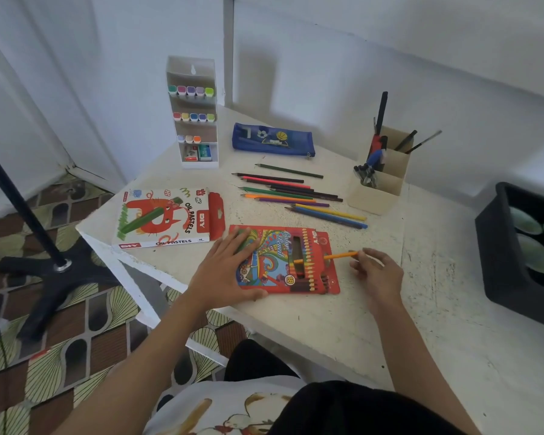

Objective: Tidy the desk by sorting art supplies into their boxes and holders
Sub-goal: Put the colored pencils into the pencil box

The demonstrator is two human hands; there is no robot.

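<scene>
A person at a white desk (pixel 374 312) feeds an orange pencil (pixel 327 256) toward the red colour pencil box (pixel 283 279) lying in the lower centre of the frame. The left hand (pixel 230 268) lies flat on the box's left half, fingers straight and spread, pinning it down. The right hand (pixel 377 271), just right of the box, pinches the pencil's blunt end between thumb and fingertips. The point faces left across the box's window; whether it has entered the opening cannot be told.

The risks look small but real. If the point rides over the card instead of under it, the pencil likely skids across the printed lid. A hard push could also buckle the thin flap or slide the box toward the desk's near edge, should the flat hand ease off.

A dozen or so loose pencils (pixel 296 193) wait in the centre of the frame, between the blue pencil case (pixel 272 139) and the box. A sweeping reach could roll them.
</scene>
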